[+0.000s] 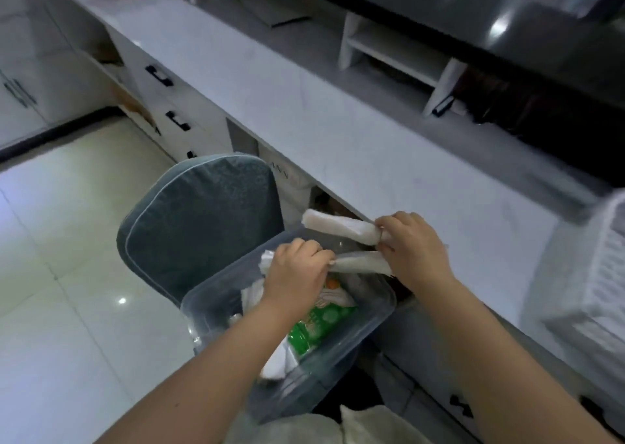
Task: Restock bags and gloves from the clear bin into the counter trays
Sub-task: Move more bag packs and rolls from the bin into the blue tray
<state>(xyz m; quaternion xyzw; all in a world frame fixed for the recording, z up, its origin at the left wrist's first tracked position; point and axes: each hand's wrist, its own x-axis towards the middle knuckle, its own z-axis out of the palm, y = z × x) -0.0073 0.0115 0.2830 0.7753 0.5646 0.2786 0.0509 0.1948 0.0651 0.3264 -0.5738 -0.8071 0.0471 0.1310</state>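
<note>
A clear plastic bin (341, 359) sits low in front of me on a seat, below the counter edge. Inside it lie a green printed packet (321, 325) and white folded bags (252, 294). My right hand (412, 244) is shut on an upper white roll of bags (338, 225) that points left over the bin. A second white roll (358, 262) lies just below it, spanning between both hands. My left hand (297, 271) grips that lower roll's left end over the bin. A white slatted tray (588, 291) stands on the counter at the far right.
The white counter (304, 105) runs diagonally from top left to lower right. A grey padded chair (203, 220) stands left of the bin. White drawers with black handles (177, 120) sit under the counter. A small white shelf unit (395, 51) stands at the counter's back.
</note>
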